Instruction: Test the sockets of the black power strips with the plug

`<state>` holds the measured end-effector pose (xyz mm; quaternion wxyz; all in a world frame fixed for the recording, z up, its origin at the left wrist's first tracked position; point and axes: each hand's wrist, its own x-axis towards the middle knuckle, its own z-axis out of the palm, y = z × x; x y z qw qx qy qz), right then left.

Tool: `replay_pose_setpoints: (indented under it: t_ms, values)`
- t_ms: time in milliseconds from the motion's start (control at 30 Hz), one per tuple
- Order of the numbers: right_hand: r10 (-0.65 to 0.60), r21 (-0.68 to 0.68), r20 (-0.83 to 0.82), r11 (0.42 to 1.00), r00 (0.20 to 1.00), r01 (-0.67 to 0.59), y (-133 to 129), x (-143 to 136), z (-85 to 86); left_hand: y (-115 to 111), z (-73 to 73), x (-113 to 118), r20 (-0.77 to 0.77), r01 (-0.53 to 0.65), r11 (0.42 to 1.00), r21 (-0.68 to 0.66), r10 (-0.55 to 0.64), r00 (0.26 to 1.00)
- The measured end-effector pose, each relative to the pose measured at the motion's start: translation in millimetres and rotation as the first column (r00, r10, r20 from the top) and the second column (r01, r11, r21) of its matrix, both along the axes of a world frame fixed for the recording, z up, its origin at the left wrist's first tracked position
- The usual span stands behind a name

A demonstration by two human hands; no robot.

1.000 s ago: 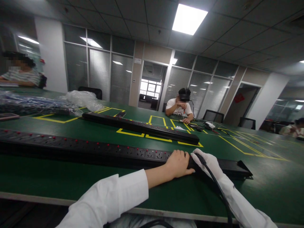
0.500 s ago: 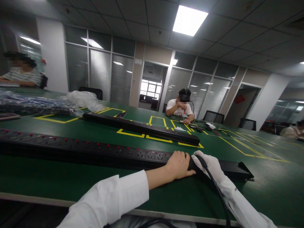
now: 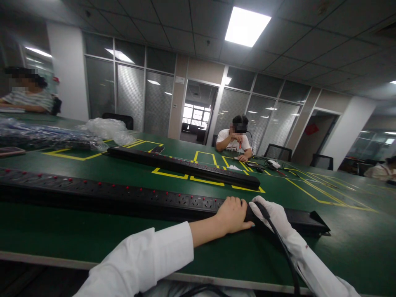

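Note:
A long black power strip (image 3: 123, 198) with a row of sockets and red dots lies across the near part of the green table. My bare left hand (image 3: 232, 215) is wrapped round the strip near its right part, fingers over the top and thumb on the near side. Just to its right, my right hand (image 3: 270, 214), in a white glove, is closed on a black cable (image 3: 280, 239) at the strip. The cable runs down toward the table's front edge. What the cable's end touches is hidden by the glove.
A second black power strip (image 3: 185, 166) lies farther back on the table (image 3: 346, 239), over yellow tape marks. Plastic-wrapped items (image 3: 52, 134) and a phone (image 3: 12, 152) are at the left. Across the table a person (image 3: 233, 140) sits near tools and cables (image 3: 274, 165).

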<state>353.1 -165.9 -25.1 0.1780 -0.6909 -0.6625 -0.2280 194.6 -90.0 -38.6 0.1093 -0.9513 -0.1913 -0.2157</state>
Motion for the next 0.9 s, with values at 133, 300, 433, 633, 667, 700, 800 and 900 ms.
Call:
replay_pose_setpoints:
  t_ms: [133,300,433,633,667,700,800,900]
  values:
    - [-0.049,-0.030,-0.051,0.998,0.998,0.047,1.5,-2.2,4.3,-0.8,0.6,-0.3,-0.003,0.000,1.000,-0.004,0.000,1.000]
    - [0.003,0.022,-0.019,1.000,1.000,-0.003,-0.6,-1.4,1.4,-0.4,0.1,0.5,0.003,0.000,1.000,0.002,0.000,1.000]
    - [0.017,0.035,0.011,0.999,1.000,-0.017,-2.3,0.2,-1.7,0.2,-0.3,1.0,0.002,0.000,1.000,0.007,0.000,1.000]
    - [0.027,0.058,0.018,0.998,0.999,-0.028,-1.8,0.6,-2.1,-0.6,1.1,0.0,-0.010,0.002,1.000,0.002,-0.002,1.000]
    - [0.024,0.058,0.016,0.998,1.000,-0.025,-1.7,0.7,-2.2,-0.7,1.2,-0.2,-0.009,0.002,1.000,0.003,-0.002,1.000]
    - [0.022,0.056,0.013,0.998,1.000,-0.023,-1.6,0.7,-2.3,-0.7,1.2,-0.2,-0.007,0.001,1.000,0.006,-0.001,1.000]
    - [0.006,0.040,-0.001,0.999,1.000,-0.006,-0.9,0.4,-2.0,-0.5,0.6,0.1,0.003,0.004,1.000,0.014,-0.004,1.000]
    - [-0.041,0.037,-0.029,0.998,0.999,0.042,0.4,0.0,-1.4,-0.3,-0.2,0.4,0.013,0.005,1.000,0.014,-0.005,1.000]
